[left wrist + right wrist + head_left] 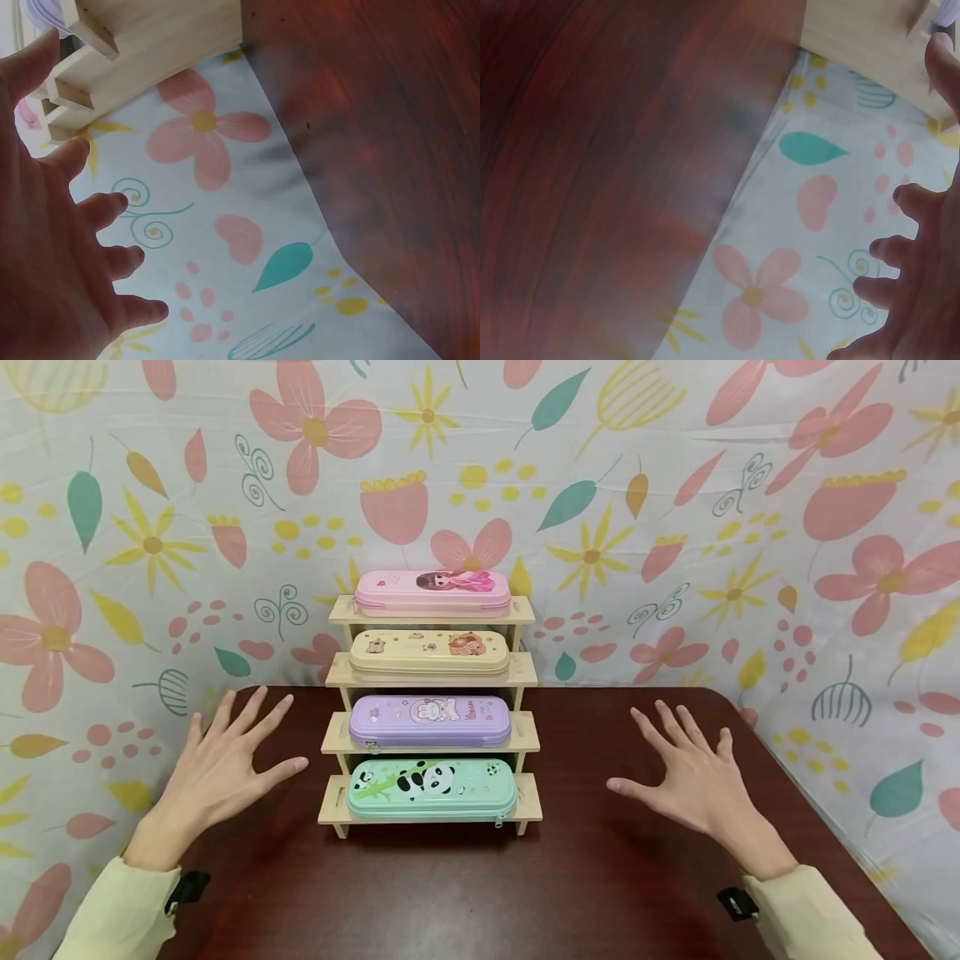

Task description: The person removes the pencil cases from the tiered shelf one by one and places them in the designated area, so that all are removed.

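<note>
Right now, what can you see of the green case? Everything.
The green case is mint, long and round-ended, with a glossy lid printed with pandas and bamboo. It looks hard; whether plastic or metal, I can't tell. It appears closed, with a zip along the front and its pull hanging near the right end. It lies flat, lengthwise on the rack's lowest shelf. Neither left hand nor right hand touches it.

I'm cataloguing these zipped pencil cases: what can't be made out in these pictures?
- Contents of the mint panda pencil case: head view, hidden by its closed lid.
- Red lettering on the lavender pencil case: head view, too small to read surely.
- Much of the wooden stand: right wrist view, cut off by the top and right edges.
</note>
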Available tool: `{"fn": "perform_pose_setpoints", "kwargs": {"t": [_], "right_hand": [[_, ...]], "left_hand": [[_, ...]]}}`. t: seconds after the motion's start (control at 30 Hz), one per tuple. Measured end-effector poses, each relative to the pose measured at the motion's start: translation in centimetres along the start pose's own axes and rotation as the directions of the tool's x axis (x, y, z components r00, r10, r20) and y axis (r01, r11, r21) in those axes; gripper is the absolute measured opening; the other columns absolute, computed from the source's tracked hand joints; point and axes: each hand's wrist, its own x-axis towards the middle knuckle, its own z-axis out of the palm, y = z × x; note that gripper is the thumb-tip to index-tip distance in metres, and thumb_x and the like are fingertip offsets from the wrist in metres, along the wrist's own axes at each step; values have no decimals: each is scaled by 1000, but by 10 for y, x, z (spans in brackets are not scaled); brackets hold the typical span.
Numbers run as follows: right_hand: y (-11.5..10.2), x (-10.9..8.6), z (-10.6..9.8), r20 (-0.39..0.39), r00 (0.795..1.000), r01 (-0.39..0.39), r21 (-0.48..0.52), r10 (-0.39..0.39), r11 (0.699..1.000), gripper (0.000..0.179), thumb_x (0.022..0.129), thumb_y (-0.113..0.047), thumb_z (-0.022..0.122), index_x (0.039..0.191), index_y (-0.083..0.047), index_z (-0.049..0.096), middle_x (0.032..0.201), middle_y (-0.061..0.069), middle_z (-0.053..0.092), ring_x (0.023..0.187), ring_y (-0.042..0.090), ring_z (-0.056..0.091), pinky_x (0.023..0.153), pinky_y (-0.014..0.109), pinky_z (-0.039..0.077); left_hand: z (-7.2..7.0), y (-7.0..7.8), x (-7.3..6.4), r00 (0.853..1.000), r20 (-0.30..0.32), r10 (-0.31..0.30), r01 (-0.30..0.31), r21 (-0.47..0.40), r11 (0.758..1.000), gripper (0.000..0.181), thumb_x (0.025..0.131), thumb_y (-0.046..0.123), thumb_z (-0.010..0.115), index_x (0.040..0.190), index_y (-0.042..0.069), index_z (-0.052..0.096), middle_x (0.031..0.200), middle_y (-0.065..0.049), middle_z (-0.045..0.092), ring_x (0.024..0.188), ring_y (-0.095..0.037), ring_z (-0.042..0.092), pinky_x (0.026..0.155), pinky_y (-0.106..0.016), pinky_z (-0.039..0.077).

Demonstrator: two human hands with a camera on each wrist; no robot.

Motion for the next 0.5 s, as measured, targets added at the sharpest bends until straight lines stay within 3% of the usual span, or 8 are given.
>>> {"fn": "perform_pose_setpoints", "kwargs": {"t": [0.23, 0.5], "right_hand": [[-11, -2, 3, -29, 999, 42, 47, -41, 998, 114, 83, -85, 65, 171, -26, 23, 171, 19, 25, 157, 44, 18, 110, 85, 11], [-32, -4, 5, 11, 998, 67, 111, -69, 992, 114, 83, -88, 61, 171, -32, 15, 173, 14, 22, 155, 42, 24, 113, 78, 27]], "left_hand": [[-1, 7, 2, 999, -27, 24, -25, -27, 999, 97, 94, 65, 69, 170, 24, 26, 170, -21, 26, 157, -51, 7, 113, -84, 9], [-1, 17, 8, 997, -67, 42, -50, -121, 991, 99, 94, 56, 75, 170, 21, 24, 170, -21, 27, 156, -50, 15, 119, -77, 11]]}}
